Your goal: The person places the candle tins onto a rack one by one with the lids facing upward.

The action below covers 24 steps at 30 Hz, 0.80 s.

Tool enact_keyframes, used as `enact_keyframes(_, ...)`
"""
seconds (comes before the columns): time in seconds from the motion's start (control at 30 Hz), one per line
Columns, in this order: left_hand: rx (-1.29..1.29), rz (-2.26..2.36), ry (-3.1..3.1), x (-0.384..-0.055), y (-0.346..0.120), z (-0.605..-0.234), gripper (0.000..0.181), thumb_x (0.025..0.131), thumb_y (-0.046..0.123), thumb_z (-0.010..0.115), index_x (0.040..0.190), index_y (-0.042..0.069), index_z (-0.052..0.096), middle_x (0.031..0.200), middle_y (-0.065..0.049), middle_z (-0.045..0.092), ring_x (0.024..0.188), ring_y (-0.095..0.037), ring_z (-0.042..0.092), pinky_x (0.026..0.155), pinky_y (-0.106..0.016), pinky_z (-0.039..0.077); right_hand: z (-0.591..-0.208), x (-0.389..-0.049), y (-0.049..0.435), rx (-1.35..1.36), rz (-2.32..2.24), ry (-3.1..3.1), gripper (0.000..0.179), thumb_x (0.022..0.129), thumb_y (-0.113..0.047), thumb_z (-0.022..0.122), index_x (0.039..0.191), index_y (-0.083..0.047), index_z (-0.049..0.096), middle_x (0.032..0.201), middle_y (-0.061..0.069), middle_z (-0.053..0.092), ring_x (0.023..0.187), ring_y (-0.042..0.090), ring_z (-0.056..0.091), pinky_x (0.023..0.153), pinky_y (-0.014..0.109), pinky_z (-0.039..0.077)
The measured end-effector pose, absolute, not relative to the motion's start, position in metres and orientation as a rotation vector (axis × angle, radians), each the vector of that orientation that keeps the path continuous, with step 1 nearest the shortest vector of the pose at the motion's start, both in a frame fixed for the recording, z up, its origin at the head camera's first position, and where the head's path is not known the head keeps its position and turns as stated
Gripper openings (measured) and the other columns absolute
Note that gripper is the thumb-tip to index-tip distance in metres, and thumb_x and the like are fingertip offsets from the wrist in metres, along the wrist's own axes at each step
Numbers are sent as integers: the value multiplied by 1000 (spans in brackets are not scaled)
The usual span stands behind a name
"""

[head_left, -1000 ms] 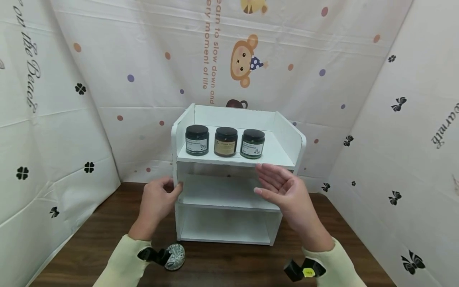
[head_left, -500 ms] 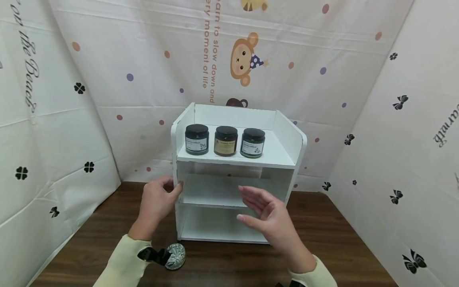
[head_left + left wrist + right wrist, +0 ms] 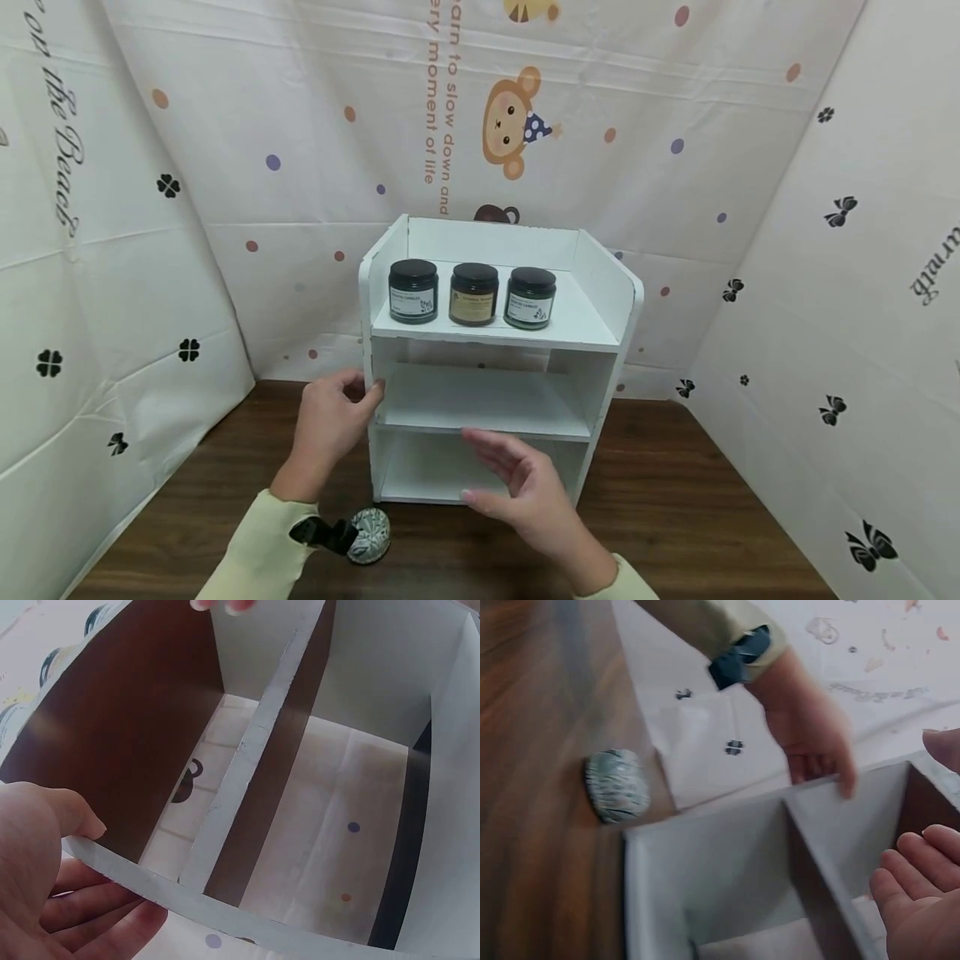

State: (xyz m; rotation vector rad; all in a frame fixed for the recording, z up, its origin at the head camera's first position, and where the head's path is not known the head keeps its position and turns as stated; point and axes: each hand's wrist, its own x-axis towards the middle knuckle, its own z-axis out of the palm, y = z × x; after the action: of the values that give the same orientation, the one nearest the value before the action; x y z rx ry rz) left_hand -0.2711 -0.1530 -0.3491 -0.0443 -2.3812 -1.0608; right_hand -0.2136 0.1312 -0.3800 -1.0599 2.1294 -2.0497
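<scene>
My left hand (image 3: 330, 421) grips the left side panel of a white three-tier shelf (image 3: 487, 400). In the left wrist view, the thumb lies over the panel's front edge (image 3: 180, 900) and the fingers (image 3: 86, 911) are on its outer face. My right hand (image 3: 528, 496) holds nothing; its fingers are loosely bent and the thumb spread apart, in front of the lowest tier. Three dark-lidded scented candle jars stand in a row on the top tier: a left one (image 3: 413, 292), a middle one with a tan label (image 3: 474, 294), and a right one (image 3: 531, 298).
A round item with a green-and-white leafy pattern (image 3: 370, 536) sits on the dark wooden table (image 3: 675, 500), beside my left wrist. Printed white cloth (image 3: 300, 125) hangs behind the shelf and along both sides.
My right hand has moved left and down, from the shelf's right side to the front of its lower tier. The left hand keeps its hold; the jars have stayed put.
</scene>
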Motion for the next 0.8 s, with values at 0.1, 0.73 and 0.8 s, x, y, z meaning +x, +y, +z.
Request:
enact_keyframes(0.1,-46,-1061,-2388,-271,-153,-349,25,95,31,69,90,9,77,82,-8,75,73,-20,63,64,-30,51,-392,-213,125,-1037,-2044,2118,59,87,-3,79,142,-4,56,149,12,57,141,20,53,114,24,42)
enact_keyframes(0.73,-36,-1062,-2418,-269,-154,-347,26,95,34,68,93,9,77,87,-8,76,79,-22,64,69,-34,54,-463,-231,78,-744,-1996,2016,53,87,-12,82,133,5,62,140,28,60,134,46,54,108,40,50)
enact_keyframes(0.8,-33,-1060,-2425,-269,-154,-347,27,95,35,68,95,9,77,88,-8,76,79,-22,65,71,-35,55,-467,-233,72,-756,-1971,2005,52,86,-10,82,132,5,62,140,28,60,134,45,54,108,42,49)
